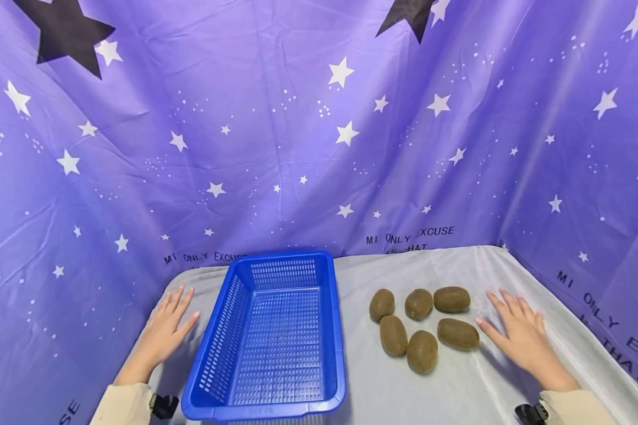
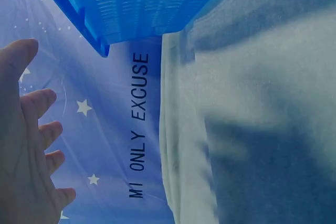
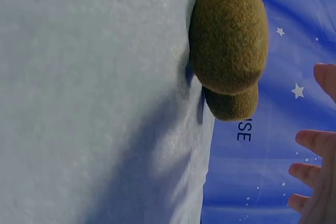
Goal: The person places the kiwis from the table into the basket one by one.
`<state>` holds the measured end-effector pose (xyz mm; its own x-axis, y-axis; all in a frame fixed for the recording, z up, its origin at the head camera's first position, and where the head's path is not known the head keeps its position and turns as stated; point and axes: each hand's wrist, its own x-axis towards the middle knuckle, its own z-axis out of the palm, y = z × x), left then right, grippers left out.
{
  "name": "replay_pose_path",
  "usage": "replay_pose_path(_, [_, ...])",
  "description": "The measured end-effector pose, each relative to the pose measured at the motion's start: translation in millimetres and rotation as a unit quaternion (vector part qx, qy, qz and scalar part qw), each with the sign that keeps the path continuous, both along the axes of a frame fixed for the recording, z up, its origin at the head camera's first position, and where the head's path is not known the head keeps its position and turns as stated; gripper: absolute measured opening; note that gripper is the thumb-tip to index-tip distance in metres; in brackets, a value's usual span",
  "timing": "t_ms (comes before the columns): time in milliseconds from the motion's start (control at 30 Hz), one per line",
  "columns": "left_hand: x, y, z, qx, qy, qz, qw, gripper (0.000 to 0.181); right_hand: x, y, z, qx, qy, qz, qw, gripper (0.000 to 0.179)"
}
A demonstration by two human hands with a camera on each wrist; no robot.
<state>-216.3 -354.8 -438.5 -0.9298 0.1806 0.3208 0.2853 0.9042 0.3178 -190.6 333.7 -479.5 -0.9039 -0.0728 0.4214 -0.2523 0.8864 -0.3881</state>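
Note:
Several brown, fuzzy kiwifruit (image 1: 422,352) lie in a loose cluster on the table, right of a blue plastic basket (image 1: 342,354) whose inside shows only its slatted floor. Left of the basket, my left hand (image 1: 162,330) is held with fingers spread and touches nothing; the left wrist view shows the same hand (image 2: 26,140) beside the basket's side. On the other side, my right hand (image 1: 521,336) has its fingers extended near the rightmost kiwifruit (image 1: 458,334), holding nothing. In the right wrist view a kiwifruit (image 3: 229,35) appears close up, with the fingers apart from it.
A light grey cloth (image 1: 361,389) covers the table. Purple curtain fabric (image 1: 276,118) with stars and lettering rises behind and along both sides. The basket stands left of centre, its far end close to the back curtain.

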Motion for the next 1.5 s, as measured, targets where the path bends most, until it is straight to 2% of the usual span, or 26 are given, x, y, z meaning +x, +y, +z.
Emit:
replay_pose_path(200, [0.5, 4.1, -0.2, 0.051, -0.019, -0.015, 0.9984, 0.062, -0.2, -1.4, 0.9, -0.007, 0.000, 0.010, 0.9999, 0.069])
replay_pose_path(367, [4.2, 5.9, -2.3, 0.086, -0.015, -0.032, 0.9957, 0.060, 0.3, -2.8, 1.7, -0.017, 0.011, 0.027, 0.9995, 0.067])
replay_pose_path(500, [9.9, 7.1, -7.2, 0.105, -0.019, -0.041, 0.9935, 0.060, 3.7, -4.4, -1.1, -0.021, 0.016, 0.037, 0.9990, 0.067])
replay_pose_path(733, [8.3, 10.2, -20.9, 0.134, -0.028, -0.051, 0.9893, 0.058, -0.3, -8.9, -6.7, -0.042, 0.035, 0.057, 0.9969, 0.064])
replay_pose_path(867, [7.3, 11.6, -29.5, 0.179, -0.042, -0.076, 0.9801, 0.058, -2.6, -13.9, -7.8, -0.051, 0.042, 0.080, 0.9946, 0.062])
replay_pose_path(1100, [3.9, 15.2, -38.9, 0.259, -0.059, -0.111, 0.9577, 0.056, -5.9, -20.5, -8.7, -0.085, 0.029, 0.105, 0.9905, 0.058])
replay_pose_path(1300, [2.5, 19.8, -42.6, 0.304, -0.069, -0.147, 0.9387, 0.054, -7.5, -23.0, -13.7, -0.101, 0.017, 0.115, 0.9881, 0.058])
replay_pose_path(1500, [2.6, 23.2, -40.4, 0.349, -0.096, -0.152, 0.9197, 0.053, -11.0, -26.7, -14.9, -0.099, 0.001, 0.120, 0.9878, 0.058])
